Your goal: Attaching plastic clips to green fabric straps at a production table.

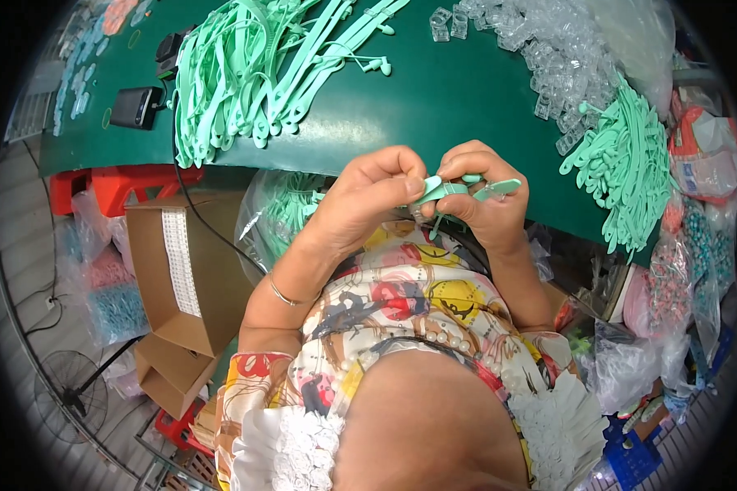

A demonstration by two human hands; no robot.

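Both hands meet in front of my chest, just past the near edge of the green table. My left hand [373,196] pinches one end of a mint-green strap [452,189] between thumb and fingers. My right hand [496,214] grips the same strap farther along, its flat rounded end sticking out to the right. What lies under the fingers is hidden. A large heap of mint-green straps [229,82] spreads over the table's far left. Another bundle of green straps [626,164] hangs over the near edge at right, beside a pile of small clear plastic pieces [561,61].
A black box-shaped device [136,108] with a cable lies on the green table [418,98] at left. Below stand an open cardboard box [221,282], a red stool [131,184] and a clear bag of green straps [282,214]. Filled plastic bags [671,286] crowd the right side.
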